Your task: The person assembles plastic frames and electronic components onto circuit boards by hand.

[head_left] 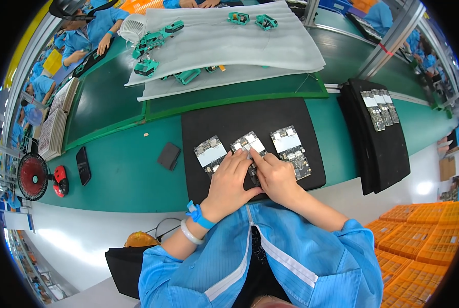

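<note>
Three circuit boards lie in a row on a black foam mat: a left board, a middle board and a right board, each with a white patch. Over the left part of the middle board, my left hand rests with its fingers stretched out and its thumb pointing right. My right hand presses its straight index finger onto that same board; the other fingers are curled. Anything inside the curled fingers is hidden. Both hands cover much of the board's near half.
Left of the mat lie a dark flat block and a black phone, with a small fan beyond. More boards rest on stacked black foam at right. Green housings sit on white foam sheeting. Orange crates stand lower right.
</note>
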`<state>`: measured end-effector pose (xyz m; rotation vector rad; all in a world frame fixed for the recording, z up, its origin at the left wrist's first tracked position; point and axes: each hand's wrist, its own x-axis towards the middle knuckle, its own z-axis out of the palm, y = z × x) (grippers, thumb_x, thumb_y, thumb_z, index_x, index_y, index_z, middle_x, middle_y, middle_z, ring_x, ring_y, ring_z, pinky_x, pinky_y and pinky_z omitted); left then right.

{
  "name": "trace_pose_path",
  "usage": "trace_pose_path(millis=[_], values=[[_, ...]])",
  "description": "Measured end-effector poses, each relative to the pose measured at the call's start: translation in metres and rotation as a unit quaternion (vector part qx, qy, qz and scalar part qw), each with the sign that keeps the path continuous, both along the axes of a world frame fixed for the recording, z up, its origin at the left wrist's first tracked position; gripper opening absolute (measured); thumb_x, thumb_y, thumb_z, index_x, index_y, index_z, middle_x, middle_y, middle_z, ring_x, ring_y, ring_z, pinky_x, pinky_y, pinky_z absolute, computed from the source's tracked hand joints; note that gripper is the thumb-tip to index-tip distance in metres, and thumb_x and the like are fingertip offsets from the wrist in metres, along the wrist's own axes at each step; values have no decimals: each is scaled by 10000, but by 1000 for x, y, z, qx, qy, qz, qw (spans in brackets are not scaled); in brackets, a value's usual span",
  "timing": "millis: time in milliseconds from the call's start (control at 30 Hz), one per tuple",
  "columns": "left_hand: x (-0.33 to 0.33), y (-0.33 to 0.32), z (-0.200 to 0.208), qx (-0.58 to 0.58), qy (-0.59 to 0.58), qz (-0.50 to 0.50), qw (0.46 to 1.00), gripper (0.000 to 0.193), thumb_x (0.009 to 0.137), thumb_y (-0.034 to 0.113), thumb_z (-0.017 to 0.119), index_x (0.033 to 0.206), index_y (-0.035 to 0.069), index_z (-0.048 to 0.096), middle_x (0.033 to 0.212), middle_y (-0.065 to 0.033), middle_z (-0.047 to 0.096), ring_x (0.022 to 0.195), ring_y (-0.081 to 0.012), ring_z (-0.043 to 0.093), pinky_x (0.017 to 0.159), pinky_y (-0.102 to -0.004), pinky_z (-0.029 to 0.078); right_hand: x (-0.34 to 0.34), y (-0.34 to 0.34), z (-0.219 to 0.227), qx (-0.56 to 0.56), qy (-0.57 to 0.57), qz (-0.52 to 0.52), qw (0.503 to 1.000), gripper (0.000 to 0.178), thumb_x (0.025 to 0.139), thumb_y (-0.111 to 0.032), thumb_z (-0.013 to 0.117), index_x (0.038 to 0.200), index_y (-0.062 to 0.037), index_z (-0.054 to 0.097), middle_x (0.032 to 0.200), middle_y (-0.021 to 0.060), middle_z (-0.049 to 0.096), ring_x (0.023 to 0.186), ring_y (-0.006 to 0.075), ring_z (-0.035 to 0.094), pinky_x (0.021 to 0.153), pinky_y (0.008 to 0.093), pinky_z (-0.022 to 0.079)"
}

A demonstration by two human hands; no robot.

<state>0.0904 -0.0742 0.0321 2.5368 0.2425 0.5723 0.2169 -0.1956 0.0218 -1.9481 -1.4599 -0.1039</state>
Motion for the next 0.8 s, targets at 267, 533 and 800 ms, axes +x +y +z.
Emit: trace_pose_path(millis=[267,533,800], values=[[-59,24,12,16,-23,54,998,741,617,316,914,1216,-10,624,1348,-209,587,1329,-379,506,1152,-554,321,-2,-3,32,-25,39,-12,999,421,849,4,629,1268,-27,645,764,114,601,596,297,633,536,404,520],[-51,9,-1,8,-36,94,995,699,645,262,899,1204,-46,616,1302,-224,608,1261,-400,550,1095,-485,422,-25,49,10,-32,44,76,996,409,867,-60,621,1273,-10,628,802,127,633,625,320,646,549,419,528],[-56,19,-2,-72,-39,99,992,667,612,225,919,1157,3,606,1218,-198,645,1219,-390,585,1058,-479,455,-34,54,9,-56,35,77,995,420,864,-62,615,1281,-12,629,824,127,637,621,320,651,538,419,531]])
